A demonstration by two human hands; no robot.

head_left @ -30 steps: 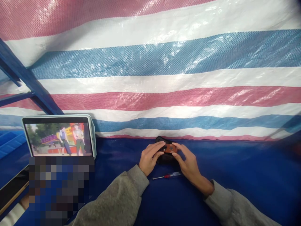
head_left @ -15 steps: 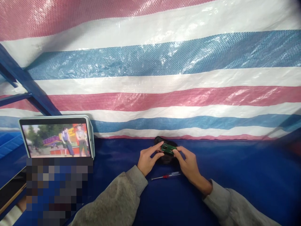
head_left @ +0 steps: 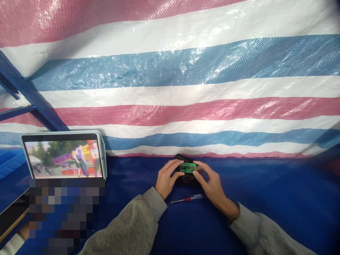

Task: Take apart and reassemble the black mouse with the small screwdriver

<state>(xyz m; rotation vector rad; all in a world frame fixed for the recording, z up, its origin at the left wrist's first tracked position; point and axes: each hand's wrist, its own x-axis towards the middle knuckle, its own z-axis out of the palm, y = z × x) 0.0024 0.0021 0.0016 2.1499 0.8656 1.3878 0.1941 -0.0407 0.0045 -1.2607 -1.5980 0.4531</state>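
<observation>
A small green circuit board [head_left: 188, 168] with dark parts on its face is held level between my two hands. My left hand [head_left: 166, 178] pinches its left end between thumb and fingers. At the right end, the thumb and fingers of my right hand [head_left: 212, 182] grip the board's edges. Behind and below the board lies a black object [head_left: 183, 180], mostly covered, so its kind is unclear. A screwdriver [head_left: 187, 199] with a red and clear handle rests on the blue surface under my hands, its tip pointing left.
A tablet [head_left: 63, 156] in a pale case stands at the left, playing a video. Below it is a blurred-out patch, with another person's sleeve [head_left: 14, 244] beside it. A striped tarp [head_left: 186, 113] hangs behind the blue tabletop [head_left: 265, 198].
The circuit board has been turned from a slant to level and shifted slightly left, showing a brighter face. My right hand has moved a little left with it.
</observation>
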